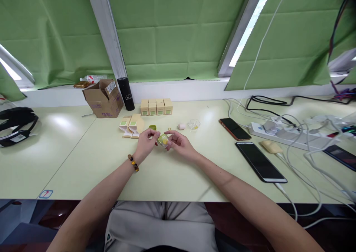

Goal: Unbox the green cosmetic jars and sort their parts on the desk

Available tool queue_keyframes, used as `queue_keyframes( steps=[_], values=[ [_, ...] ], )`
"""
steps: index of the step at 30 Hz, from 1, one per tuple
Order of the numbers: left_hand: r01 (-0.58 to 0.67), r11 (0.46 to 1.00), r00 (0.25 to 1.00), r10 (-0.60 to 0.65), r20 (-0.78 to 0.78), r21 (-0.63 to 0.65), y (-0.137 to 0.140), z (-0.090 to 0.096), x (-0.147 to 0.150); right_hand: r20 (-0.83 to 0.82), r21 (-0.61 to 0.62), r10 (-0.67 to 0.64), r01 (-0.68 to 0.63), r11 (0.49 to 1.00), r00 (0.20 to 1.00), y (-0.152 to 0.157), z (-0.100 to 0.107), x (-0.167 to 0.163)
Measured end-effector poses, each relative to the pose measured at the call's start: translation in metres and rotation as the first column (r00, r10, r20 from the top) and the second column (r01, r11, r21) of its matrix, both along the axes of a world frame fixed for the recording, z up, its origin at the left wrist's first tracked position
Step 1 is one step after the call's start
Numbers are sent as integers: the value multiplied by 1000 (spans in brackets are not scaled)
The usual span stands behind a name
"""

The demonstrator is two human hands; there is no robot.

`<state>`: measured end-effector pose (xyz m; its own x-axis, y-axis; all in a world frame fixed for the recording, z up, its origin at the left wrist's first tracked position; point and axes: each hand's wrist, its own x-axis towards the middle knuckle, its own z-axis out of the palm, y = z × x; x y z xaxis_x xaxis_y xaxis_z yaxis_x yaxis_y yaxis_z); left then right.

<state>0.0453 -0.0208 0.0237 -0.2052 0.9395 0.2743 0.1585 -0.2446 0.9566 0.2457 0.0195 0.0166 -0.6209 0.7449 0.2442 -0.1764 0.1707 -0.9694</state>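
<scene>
A small clear plastic container [163,141] with a green part and something yellow inside is held between my two hands above the table. My left hand [147,143] pinches its left edge with thumb and index finger. Curled around its right side are the fingers of my right hand [180,145]. Just beyond lie a green piece [152,127], a tiny yellow piece [169,129], a pale pink piece [181,126] and another clear container [194,124] with a yellow bit in it. Two opened kraft boxes [135,124] lie behind my left hand.
Several small kraft boxes [156,107] stand in a row at the back, near a black bottle [126,93] and a cardboard carton [105,100]. To the right are phones [260,162], a power strip [289,136] and tangled cables. A black headset [16,126] sits far left.
</scene>
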Motion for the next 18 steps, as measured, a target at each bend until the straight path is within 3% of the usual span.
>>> queue_keyframes(
  steps=[4, 18],
  values=[
    [21, 997, 998, -17, 53, -74, 2, 0, 2, -1, -67, 50, -50, 997, 999, 2, -1, 1],
    [-17, 996, 994, 27, 108, -89, 4, 0, 4, -30, -123, 13, -16, 992, 999, 0, 0, 0]
  ],
)
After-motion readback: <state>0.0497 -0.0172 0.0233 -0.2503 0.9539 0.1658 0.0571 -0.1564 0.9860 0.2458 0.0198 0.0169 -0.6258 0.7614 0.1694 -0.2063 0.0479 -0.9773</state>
